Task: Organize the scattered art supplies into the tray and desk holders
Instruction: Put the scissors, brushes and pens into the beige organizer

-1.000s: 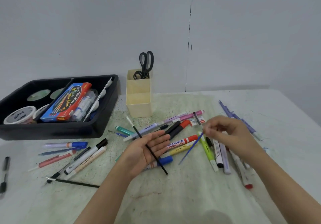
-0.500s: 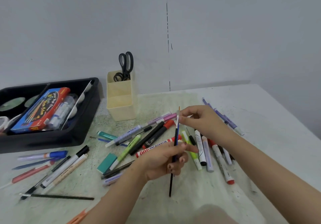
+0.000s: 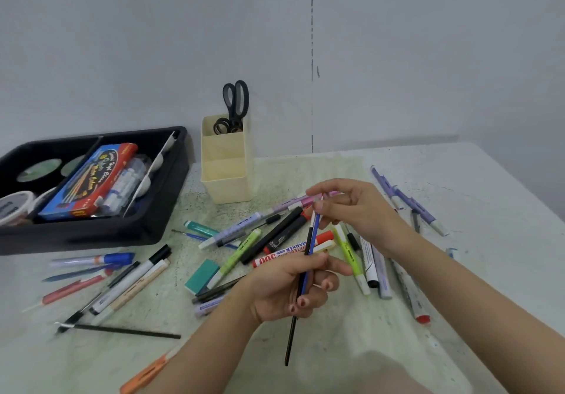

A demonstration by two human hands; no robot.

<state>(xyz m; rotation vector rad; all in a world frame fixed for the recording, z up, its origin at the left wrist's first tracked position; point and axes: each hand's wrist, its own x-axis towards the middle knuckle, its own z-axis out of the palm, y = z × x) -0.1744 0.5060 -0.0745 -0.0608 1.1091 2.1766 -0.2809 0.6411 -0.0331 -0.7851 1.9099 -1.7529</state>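
Just in front of the cream plastic desk holder, a bit to its right, both hands hold two thin paintbrushes up off the table. One brush is long with a black handle. The other is shorter with a blue handle. The left hand has its fingers curled round the middle of both sticks. The right hand seems to pinch their top ends with thumb and fingertips. The black handle pokes out far below the left hand, away from the holder.

What could go wrong? Both sticks are thin and smooth. If the grip goes loose, one could slip out, most likely the long black one. It would drop back among the markers lying in front of the holder. The holder's back slot already has black scissors. Brushes pushed in there could bump them or tip the light holder over.
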